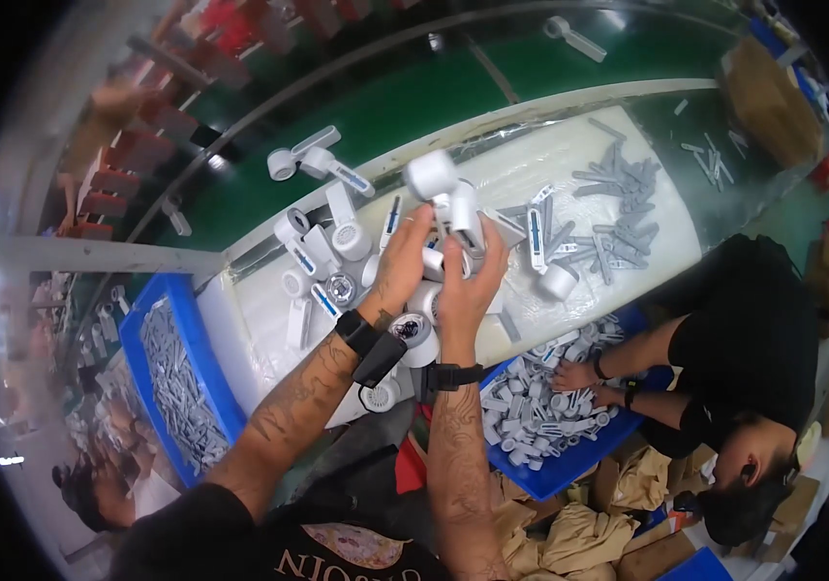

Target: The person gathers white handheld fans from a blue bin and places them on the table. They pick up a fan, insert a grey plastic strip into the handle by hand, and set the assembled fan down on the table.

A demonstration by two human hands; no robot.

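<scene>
Left hand [405, 259], right hand [473, 288]: closed around white round-headed piece [432, 175], above counter [560, 150] middle | progress: apparently partway, finished share impossible to tell | seemingly remaining: loose white units [348, 239], counter left; grey strips [625, 235], far right | heaped blue bin [536, 486], near right: role unclear

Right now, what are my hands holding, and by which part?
A white plastic piece with a round head, held below that head by both hands; exact grip hidden.

Devices [346, 238] lie on the worktop [560, 150], right of a seemingly strip-filled bin [209, 360].
</scene>
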